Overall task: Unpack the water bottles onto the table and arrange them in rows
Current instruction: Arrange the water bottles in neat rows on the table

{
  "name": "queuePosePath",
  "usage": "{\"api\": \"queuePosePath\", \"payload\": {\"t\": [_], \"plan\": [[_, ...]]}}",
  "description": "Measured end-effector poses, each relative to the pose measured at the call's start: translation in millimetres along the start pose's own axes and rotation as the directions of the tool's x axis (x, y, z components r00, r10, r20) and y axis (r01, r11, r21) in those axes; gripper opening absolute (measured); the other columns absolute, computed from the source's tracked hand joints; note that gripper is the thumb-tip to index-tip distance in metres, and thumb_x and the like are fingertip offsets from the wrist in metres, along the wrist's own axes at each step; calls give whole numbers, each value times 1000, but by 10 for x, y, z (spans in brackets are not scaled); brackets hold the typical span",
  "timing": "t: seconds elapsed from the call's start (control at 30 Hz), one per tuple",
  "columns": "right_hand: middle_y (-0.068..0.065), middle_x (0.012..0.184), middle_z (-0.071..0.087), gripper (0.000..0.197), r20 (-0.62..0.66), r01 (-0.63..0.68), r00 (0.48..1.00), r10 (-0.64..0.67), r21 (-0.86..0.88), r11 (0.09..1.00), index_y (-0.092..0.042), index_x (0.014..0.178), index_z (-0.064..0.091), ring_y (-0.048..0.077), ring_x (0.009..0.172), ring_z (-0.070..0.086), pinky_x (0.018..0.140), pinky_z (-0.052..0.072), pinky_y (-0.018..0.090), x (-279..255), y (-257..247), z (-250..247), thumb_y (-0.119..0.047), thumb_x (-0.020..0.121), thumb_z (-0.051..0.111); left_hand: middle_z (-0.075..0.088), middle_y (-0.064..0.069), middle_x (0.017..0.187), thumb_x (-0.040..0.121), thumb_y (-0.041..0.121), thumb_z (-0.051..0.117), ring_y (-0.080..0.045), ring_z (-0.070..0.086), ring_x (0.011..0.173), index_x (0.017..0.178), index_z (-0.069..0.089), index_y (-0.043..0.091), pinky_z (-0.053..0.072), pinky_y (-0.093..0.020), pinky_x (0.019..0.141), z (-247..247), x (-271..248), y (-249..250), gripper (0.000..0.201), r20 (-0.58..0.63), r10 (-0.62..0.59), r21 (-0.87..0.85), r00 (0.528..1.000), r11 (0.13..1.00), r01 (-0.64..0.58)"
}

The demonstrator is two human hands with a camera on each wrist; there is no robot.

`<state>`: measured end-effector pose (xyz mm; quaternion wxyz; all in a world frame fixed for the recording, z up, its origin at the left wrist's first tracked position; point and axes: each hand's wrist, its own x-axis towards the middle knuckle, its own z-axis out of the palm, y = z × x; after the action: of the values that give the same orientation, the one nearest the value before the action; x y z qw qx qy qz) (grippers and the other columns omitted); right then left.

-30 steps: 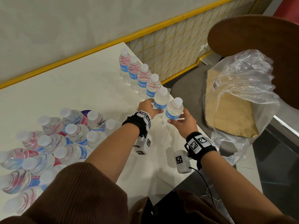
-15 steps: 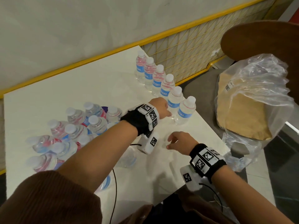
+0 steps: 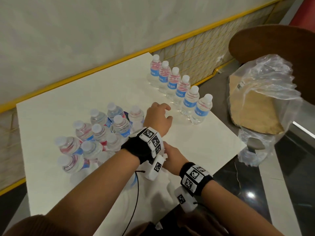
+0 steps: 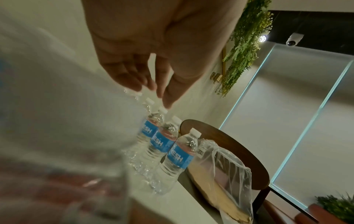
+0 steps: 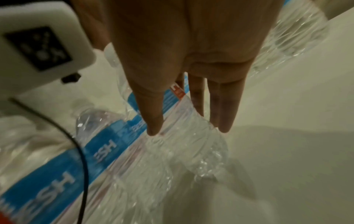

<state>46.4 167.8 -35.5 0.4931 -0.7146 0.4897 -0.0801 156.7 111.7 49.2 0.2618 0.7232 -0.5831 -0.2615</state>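
Six upright water bottles (image 3: 180, 87) stand in a row along the right edge of the white table (image 3: 85, 92); the row (image 4: 176, 154) also shows in the left wrist view. Several more bottles in a loose plastic-wrapped pack (image 3: 95, 138) sit at the left. My left hand (image 3: 158, 114) hovers between pack and row, its fingers (image 4: 134, 81) loosely curled and holding nothing. My right hand (image 3: 172, 159) lies partly under the left wrist, at the pack's near side. Its thumb and straight fingers (image 5: 224, 118) sit on either side of one bottle (image 5: 172, 151).
A clear plastic bag holding a brown cardboard tray (image 3: 255, 103) rests on a brown chair (image 3: 272, 41) right of the table. A wall with a yellow rail (image 3: 102, 68) runs behind. A wrist-camera cable (image 3: 134, 201) hangs near the table's front edge.
My right hand let go of the nearest bottle in the row and moved back left to the pack. My left hand drew away from the row.
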Motion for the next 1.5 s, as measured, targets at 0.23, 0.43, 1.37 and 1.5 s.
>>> {"api": "queuePosePath", "payload": {"t": [0.23,0.43,1.37,1.5], "plan": [[-2,120,59,63,-250,-80,961,114,141,987,-18,130,44,14,102,55,83,39,23,-56,329,-454,-17,76,76,30,-5,138,82,16,64,-26,30,127,133,44,25,36,-33,98,283,-78,11,56,-205,-117,49,972,990,130],[0,128,57,70,-236,-102,963,133,137,985,-21,135,40,18,109,54,84,39,24,44,496,-771,-20,76,77,27,-8,144,83,4,57,-29,30,128,135,40,17,40,-36,97,290,108,25,56,-319,-295,-33,901,953,300],[5,137,50,76,-322,-91,934,157,211,973,-18,140,33,26,120,52,97,42,33,503,352,-838,-22,77,76,60,-5,117,76,24,76,-22,61,97,112,63,11,45,-21,67,-79,882,145,41,479,-164,463,862,882,-89],[5,131,53,75,-335,-87,930,149,192,978,-21,140,36,23,112,55,92,45,32,657,344,-849,-24,76,77,69,-10,106,74,29,78,-18,59,77,106,67,5,45,-20,58,-167,1083,167,41,438,-158,435,885,899,-54]]}}
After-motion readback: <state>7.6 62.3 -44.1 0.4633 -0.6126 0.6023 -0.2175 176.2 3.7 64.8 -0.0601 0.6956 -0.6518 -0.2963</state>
